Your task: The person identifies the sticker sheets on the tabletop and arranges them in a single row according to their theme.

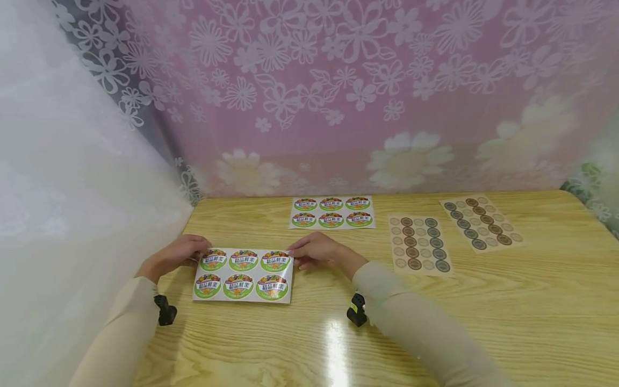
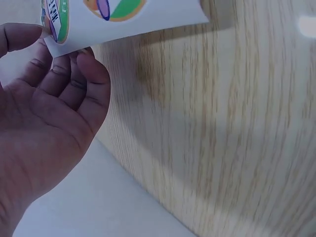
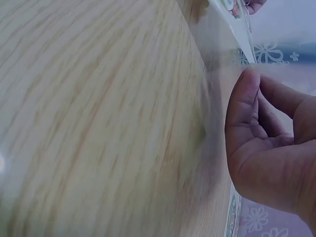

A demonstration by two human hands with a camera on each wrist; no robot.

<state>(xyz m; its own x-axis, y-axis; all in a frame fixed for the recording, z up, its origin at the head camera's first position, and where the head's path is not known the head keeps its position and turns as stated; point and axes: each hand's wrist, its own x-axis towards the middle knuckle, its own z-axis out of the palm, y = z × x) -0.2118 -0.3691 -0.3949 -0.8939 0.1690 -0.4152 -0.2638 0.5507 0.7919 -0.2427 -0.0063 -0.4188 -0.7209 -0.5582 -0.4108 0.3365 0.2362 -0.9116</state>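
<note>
A white sheet of round fruit stickers (image 1: 226, 274), with colourful fruit and green bands printed on them, is held over the left part of the table. My left hand (image 1: 179, 251) pinches its far left corner; in the left wrist view the thumb lies over the sticker sheet (image 2: 148, 23) and the fingers curl under it. At the far right corner, my right hand (image 1: 319, 250) pinches the sheet between thumb and fingers. The near edge stands off the wood in the left wrist view, with a shadow beneath.
Behind the hands, a second fruit sticker sheet (image 1: 331, 213) lies flat on the wooden table (image 1: 387, 333). Two sheets of small brown and grey round stickers, one nearer (image 1: 420, 245) and one farther right (image 1: 481, 223), lie to the right. A pink floral curtain (image 1: 309, 107) hangs behind.
</note>
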